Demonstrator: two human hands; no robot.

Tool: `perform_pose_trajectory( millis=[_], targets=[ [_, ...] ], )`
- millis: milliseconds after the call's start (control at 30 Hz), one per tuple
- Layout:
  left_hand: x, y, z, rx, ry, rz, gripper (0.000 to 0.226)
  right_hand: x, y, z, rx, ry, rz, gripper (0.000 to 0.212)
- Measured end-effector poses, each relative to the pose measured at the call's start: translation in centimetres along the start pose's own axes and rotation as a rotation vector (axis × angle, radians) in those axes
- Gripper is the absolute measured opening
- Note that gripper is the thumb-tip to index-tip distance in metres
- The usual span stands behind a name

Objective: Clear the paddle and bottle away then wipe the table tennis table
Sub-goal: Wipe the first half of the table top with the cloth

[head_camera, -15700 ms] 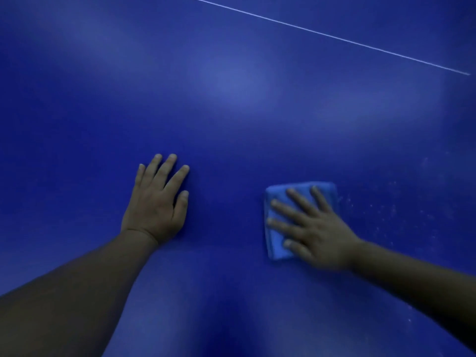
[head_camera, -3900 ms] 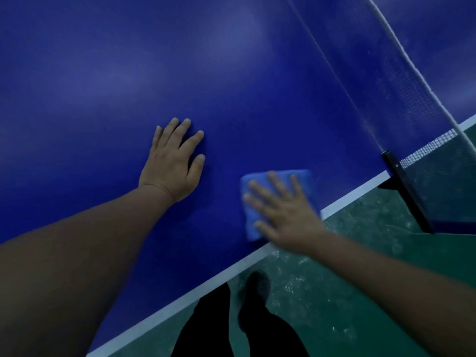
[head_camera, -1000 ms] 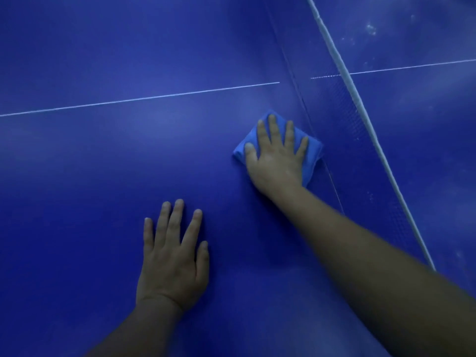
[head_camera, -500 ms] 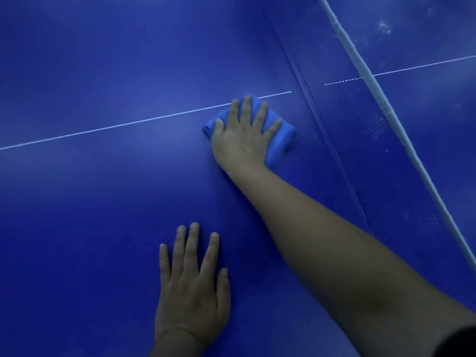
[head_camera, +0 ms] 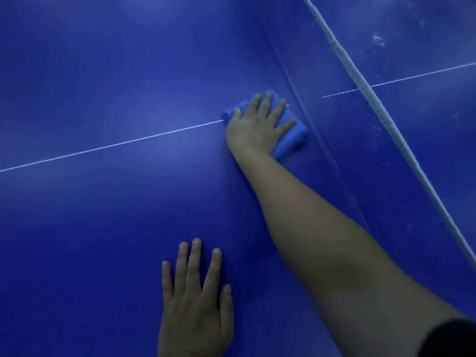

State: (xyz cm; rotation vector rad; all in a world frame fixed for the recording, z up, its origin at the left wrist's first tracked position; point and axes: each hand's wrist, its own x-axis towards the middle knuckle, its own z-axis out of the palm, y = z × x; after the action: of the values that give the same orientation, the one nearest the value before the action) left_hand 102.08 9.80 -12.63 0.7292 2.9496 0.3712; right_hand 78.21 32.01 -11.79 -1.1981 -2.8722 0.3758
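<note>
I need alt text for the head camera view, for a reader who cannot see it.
A right hand presses a folded blue cloth flat on a blue table, over its white centre line and beside the net. The left hand rests flat nearer the camera. Pale smudges mark the far side.

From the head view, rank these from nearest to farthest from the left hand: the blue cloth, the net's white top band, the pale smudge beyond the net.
Measured from the left hand, flat on the table:
1. Blue cloth, ahead and to the right, under the right hand.
2. Net's white top band, further right.
3. Pale smudge, on the far half, upper right.
</note>
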Motion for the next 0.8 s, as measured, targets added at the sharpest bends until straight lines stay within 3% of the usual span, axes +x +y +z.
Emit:
perform_pose_trajectory(
  millis=[133, 267, 533, 800],
  targets=[
    [0.0, 0.0, 0.0, 0.004, -0.023, 0.000, 0.062, 3.9, -1.9, -0.7, 0.013, -0.103, -0.052, 0.063],
    [0.0, 0.2, -0.5, 0.015, -0.056, -0.008, 0.062, 3.1, 3.7, -1.0, 0.018, -0.055, 0.015, 0.064],
    [0.0, 0.6, -1.0, -0.001, -0.127, -0.047, 0.071, -5.4, 10.9, -1.9, 0.026, -0.050, 0.047, 0.064],
    [-0.4, 0.3, -1.1, -0.089, -0.077, -0.025, 0.076, -15.8, 17.8, -2.8, 0.017, -0.027, 0.103, 0.062]
  ],
)
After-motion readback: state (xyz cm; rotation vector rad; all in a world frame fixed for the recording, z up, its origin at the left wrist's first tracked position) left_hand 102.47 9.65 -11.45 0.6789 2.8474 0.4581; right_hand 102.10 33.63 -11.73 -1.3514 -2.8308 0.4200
